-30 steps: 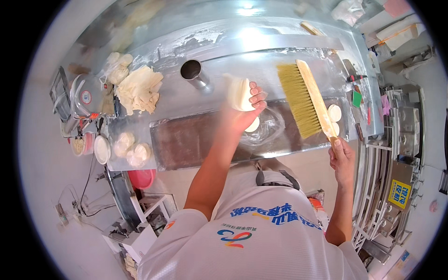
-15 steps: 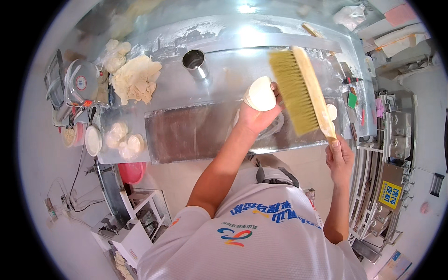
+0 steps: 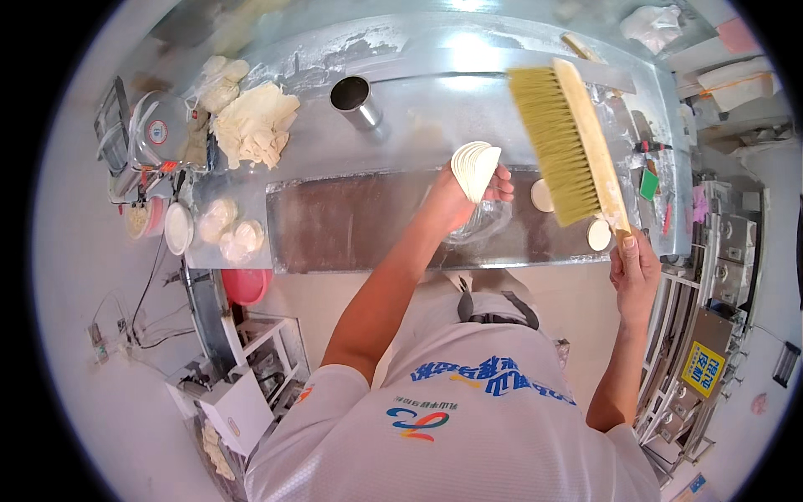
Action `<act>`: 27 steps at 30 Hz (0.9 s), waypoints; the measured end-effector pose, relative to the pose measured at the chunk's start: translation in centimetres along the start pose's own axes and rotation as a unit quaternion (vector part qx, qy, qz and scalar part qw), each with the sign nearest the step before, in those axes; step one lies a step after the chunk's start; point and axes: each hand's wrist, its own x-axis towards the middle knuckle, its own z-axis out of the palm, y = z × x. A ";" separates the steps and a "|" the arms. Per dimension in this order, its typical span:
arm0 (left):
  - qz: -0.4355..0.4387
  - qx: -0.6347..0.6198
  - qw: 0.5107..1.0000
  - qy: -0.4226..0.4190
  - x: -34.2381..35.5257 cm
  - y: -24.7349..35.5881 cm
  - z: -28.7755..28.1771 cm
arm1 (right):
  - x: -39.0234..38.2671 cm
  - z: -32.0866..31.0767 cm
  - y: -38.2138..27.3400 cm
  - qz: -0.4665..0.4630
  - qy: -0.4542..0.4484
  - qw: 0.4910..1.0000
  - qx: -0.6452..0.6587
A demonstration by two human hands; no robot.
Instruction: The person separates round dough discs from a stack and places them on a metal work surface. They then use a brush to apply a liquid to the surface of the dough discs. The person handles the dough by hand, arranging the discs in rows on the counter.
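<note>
A: How do the things in hand look?
B: The stack of discs (image 3: 474, 170) is creamy white, thin and round-edged, its many layers fanned so that the rims show as fine curved lines. The brush (image 3: 577, 140) has a pale wooden back and handle, with a long row of dense, olive-yellow bristles.

A: And the hands?
B: The left hand (image 3: 452, 203) is curled around the stack, fingers showing at its right side, the forearm slanting up from the near left. The right hand (image 3: 636, 274) grips the near end of the brush handle, thumb laid along the wood, its forearm rising almost straight from the near side.

A: Where are those two things, and which way do they lie?
B: The stack is in the left hand, raised near the far edge of the dark strip (image 3: 347, 226) on the steel table (image 3: 427, 109). It tilts, its smooth face on the right and its layered rims spread to the far left. The brush is to its right. Its long axis runs from the near right to the far left, with bristles pointing left.

A: Anything beside them?
B: Two loose discs (image 3: 599, 235), just left of the handle and near the bristles, and clear plastic (image 3: 488, 224) by the left hand.
</note>
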 end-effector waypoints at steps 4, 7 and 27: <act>0.008 0.136 0.989 0.066 1.2 -0.6 0.9 | 4.2 -2.8 2.5 -0.026 -0.110 0.993 -0.029; 0.018 0.157 0.980 0.120 1.9 -0.8 2.3 | 6.5 -3.0 2.3 -0.034 0.003 0.997 -0.064; 0.172 0.394 0.888 0.164 3.9 -1.2 6.4 | 28.9 0.1 16.4 0.072 -0.148 0.986 0.034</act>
